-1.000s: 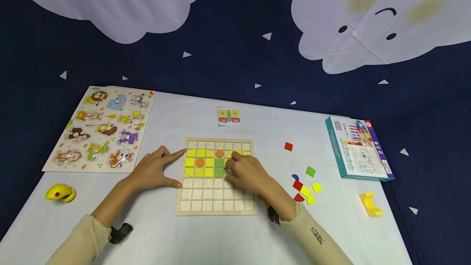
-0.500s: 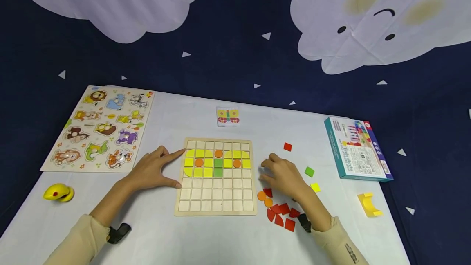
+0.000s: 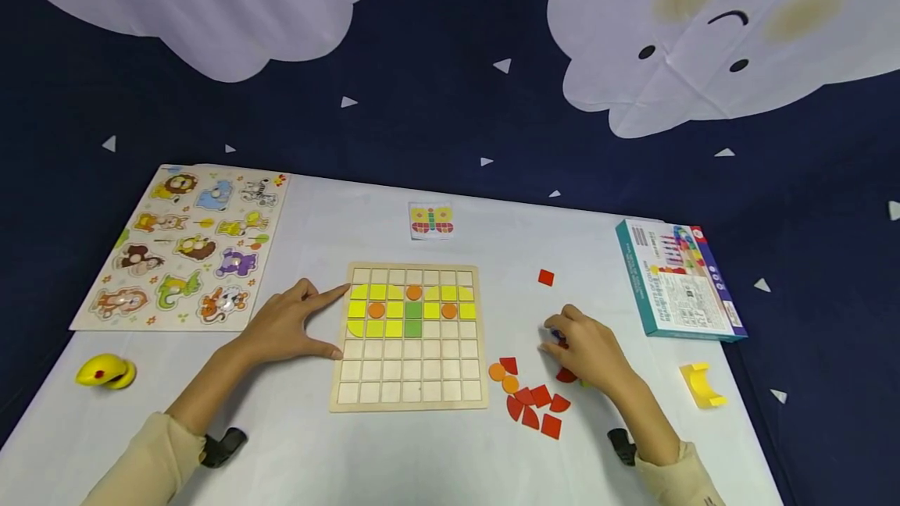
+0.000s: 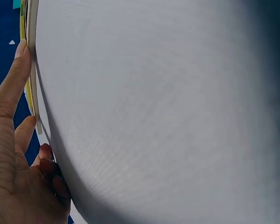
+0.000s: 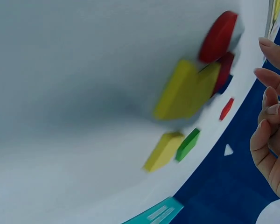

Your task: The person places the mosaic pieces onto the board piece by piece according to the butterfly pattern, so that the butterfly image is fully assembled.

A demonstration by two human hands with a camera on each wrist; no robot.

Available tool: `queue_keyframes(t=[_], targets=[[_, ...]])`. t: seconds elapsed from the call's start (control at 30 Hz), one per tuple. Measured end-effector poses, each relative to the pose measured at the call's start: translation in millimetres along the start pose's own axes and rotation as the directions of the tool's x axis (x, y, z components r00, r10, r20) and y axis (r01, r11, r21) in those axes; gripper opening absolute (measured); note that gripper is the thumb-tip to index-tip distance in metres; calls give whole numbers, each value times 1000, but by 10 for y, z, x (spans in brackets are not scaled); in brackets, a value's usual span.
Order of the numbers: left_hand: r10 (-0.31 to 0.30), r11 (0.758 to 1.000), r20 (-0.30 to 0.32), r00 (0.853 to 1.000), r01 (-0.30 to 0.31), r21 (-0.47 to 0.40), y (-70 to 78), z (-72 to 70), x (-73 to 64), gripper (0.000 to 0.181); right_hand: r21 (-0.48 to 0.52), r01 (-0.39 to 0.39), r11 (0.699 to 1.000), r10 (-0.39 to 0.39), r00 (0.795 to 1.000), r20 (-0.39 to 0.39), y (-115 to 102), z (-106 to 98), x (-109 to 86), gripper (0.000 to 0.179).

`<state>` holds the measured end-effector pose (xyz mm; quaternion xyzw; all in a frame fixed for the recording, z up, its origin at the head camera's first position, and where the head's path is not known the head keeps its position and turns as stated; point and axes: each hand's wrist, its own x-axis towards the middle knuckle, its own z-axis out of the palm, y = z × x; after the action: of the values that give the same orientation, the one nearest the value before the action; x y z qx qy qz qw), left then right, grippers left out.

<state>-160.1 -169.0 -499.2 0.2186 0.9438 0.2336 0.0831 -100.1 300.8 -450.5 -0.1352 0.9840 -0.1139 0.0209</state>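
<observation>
pale wood makes up the square board (image 3: 422, 369), which lies flat on the white table (image 3: 295, 443), between the two hands. the left hand (image 3: 276, 326) has its thumb and pointing finger spread wide, both tips on the board's left edge. in the left wrist view that hand is cut off by the side of the frame, and the board shows only as a thin edge.

in the board's upper squares sit yellow pieces (image 3: 357, 309), three orange rounds (image 3: 414, 293) and two green squares (image 3: 413, 318).

the right hand (image 3: 583, 346) is off to the right of the board, with a gap between thumb and pointing finger and the other fingers bent. no piece shows in its grip. from above it hides some loose bits, so i cannot tell if it touches any. the right wrist view shows more of them: two yellow tiles (image 5: 179, 93) side by side, a green tile (image 5: 187, 144), and a dark blue bit (image 5: 225, 85) mostly covered by a red one (image 5: 224, 72).

red pieces (image 3: 541, 394) lie in a loose bunch near the board. the butterfly card (image 3: 431, 222) lies behind it. the box (image 3: 682, 279) has print too small to read.
</observation>
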Motion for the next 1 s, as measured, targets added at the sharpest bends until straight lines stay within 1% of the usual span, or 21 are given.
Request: queue_keyframes(t=[0.3, 0.53, 0.73, 1.0], targets=[[5, 1000, 0, 1000, -5, -5, -5, 3, -2, 110, 24, -71, 997, 71, 997, 11, 210, -36, -205, 27], [1, 1000, 1, 1000, -1, -9, -6, 3, 5, 110, 1, -101, 995, 101, 995, 24, 336, -48, -348, 26], [-9, 1000, 8, 1000, 9, -4, 5, -10, -3, 110, 12, -110, 994, 110, 993, 41, 357, -25, -419, 28], [-12, 1000, 10, 1000, 12, -8, 16, -17, 0, 110, -4, -110, 994, 110, 993, 31, 345, 17, -436, 27]])
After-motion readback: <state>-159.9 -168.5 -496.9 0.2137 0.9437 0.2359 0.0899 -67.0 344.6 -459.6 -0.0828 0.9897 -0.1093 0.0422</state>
